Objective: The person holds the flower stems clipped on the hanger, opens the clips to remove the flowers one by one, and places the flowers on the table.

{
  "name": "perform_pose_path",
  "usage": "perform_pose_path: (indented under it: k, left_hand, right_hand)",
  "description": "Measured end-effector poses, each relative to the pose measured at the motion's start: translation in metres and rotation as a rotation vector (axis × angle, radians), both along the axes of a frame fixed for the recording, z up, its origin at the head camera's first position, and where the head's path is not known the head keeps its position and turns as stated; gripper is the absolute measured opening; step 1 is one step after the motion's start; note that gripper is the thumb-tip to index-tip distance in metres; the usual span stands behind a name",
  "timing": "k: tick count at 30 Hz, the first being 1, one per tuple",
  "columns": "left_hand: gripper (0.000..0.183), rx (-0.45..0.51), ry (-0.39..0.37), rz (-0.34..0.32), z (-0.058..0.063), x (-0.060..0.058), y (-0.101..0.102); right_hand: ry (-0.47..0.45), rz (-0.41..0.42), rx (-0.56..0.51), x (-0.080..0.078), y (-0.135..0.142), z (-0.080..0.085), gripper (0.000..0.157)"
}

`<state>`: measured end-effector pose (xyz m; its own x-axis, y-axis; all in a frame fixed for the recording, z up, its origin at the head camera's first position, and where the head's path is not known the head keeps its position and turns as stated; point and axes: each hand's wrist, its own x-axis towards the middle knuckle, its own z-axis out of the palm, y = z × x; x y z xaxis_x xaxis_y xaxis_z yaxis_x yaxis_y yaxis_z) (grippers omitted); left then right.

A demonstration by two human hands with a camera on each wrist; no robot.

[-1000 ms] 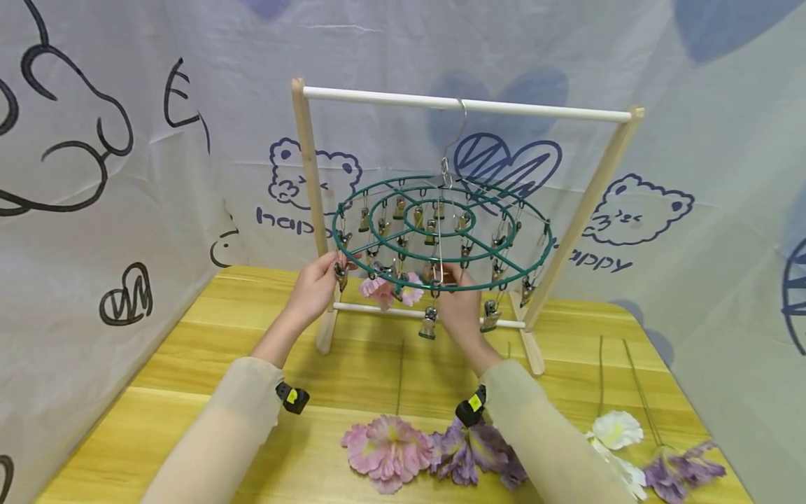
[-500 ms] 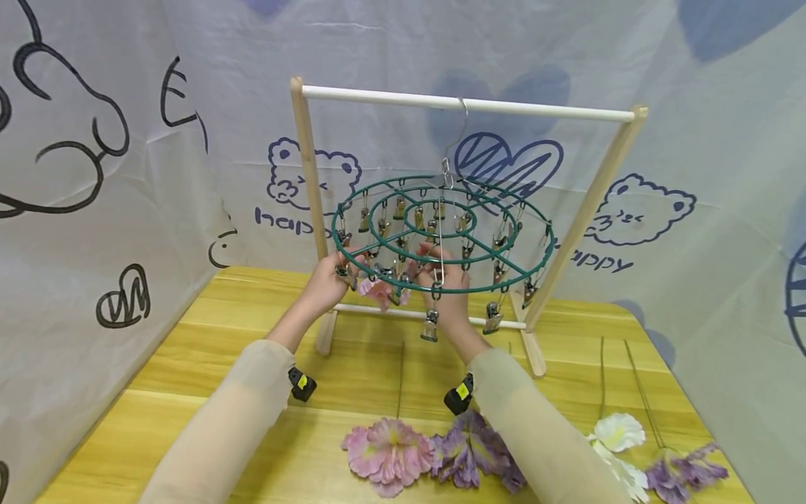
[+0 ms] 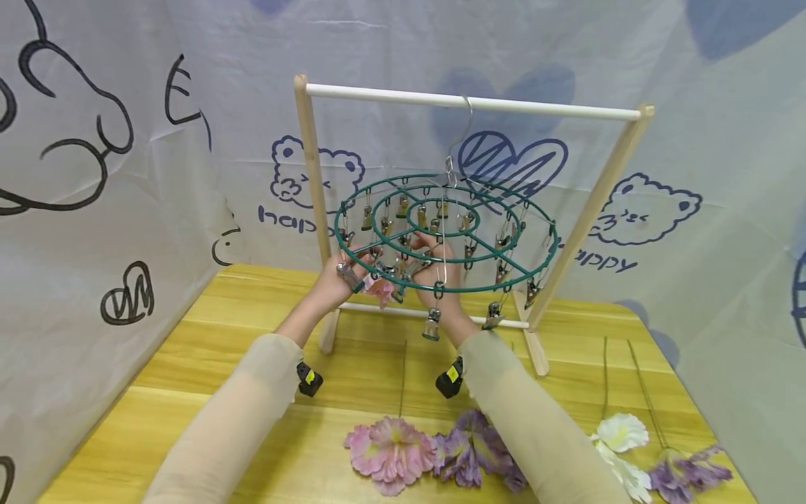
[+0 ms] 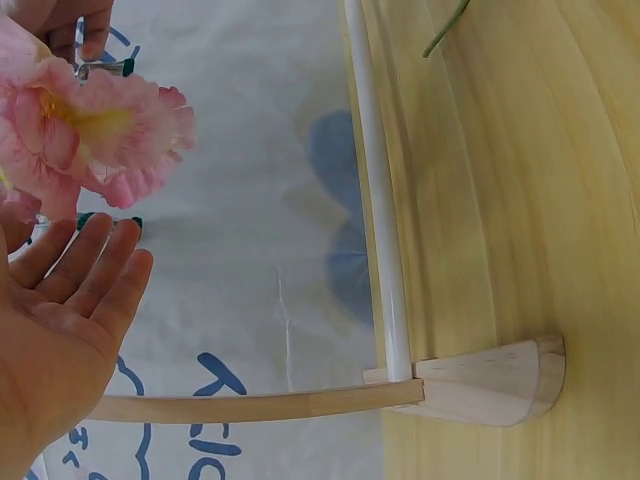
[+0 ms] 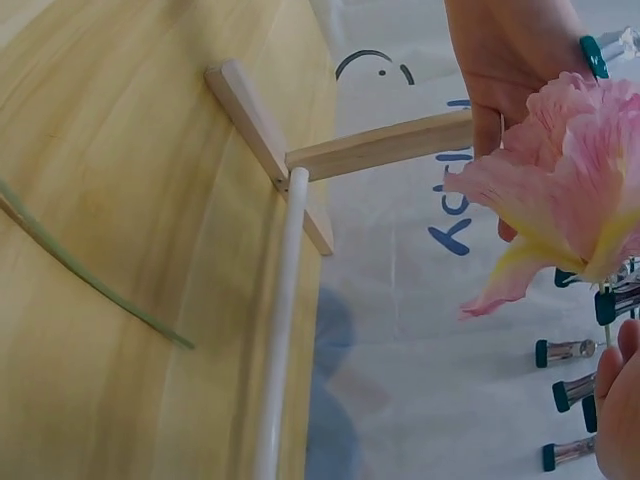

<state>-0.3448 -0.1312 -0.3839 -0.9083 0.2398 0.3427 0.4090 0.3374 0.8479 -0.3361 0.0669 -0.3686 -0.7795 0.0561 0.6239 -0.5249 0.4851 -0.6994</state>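
A pink artificial flower (image 5: 570, 180) is between the two hands, below the green round clip hanger (image 3: 403, 283). In the right wrist view its thin stem runs down to the curled fingertips of my right hand (image 5: 622, 405), which hold it near several clips. My left hand (image 4: 65, 340) faces palm up beside the petals, fingers loosely extended. In the head view a metal clip (image 3: 350, 277) lies tilted over the left hand, and the rings and clips partly cover both hands and the flower.
A wooden rack with a white top bar (image 3: 390, 95) carries the hanger. On the table (image 3: 208, 392) in front lie a pink flower (image 3: 390, 451), a purple flower (image 3: 466, 451), a white flower (image 3: 620, 434) and another purple flower (image 3: 686, 472). Cloth wall stands behind.
My right hand has moved left and my left hand right under the hanger, so they are closer together. The clip by the left hand has tilted; more of the pink flower is covered.
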Motion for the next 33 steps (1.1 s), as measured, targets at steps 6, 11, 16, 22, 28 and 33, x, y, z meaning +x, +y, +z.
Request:
perform_pose_path:
  k: [6, 11, 16, 22, 28, 33]
  left_hand:
    - [0.038, -0.006, 0.030, -0.014, 0.002, 0.001, 0.001]
    - [0.037, 0.015, 0.056, -0.044, 0.002, 0.001, 0.003]
    - [0.035, 0.026, 0.031, -0.026, 0.003, 0.002, 0.003]
    - [0.034, 0.035, 0.014, -0.014, 0.006, 0.003, 0.004]
    - [0.037, 0.003, -0.009, -0.016, 0.010, -0.005, 0.010]
    - [0.029, -0.030, -0.039, -0.013, 0.017, -0.014, 0.025]
  right_hand:
    - [-0.013, 0.006, -0.011, -0.006, -0.003, 0.004, 0.034]
    - [0.012, 0.009, -0.029, -0.009, -0.004, 0.004, 0.025]
    - [0.010, 0.034, -0.027, -0.009, -0.001, 0.004, 0.022]
    - [0.110, 0.054, 0.027, -0.004, 0.005, 0.004, 0.022]
    - [0.102, 0.030, 0.124, 0.002, 0.013, 0.010, 0.023]
    - [0.042, 0.059, 0.220, 0.001, 0.024, 0.016, 0.022]
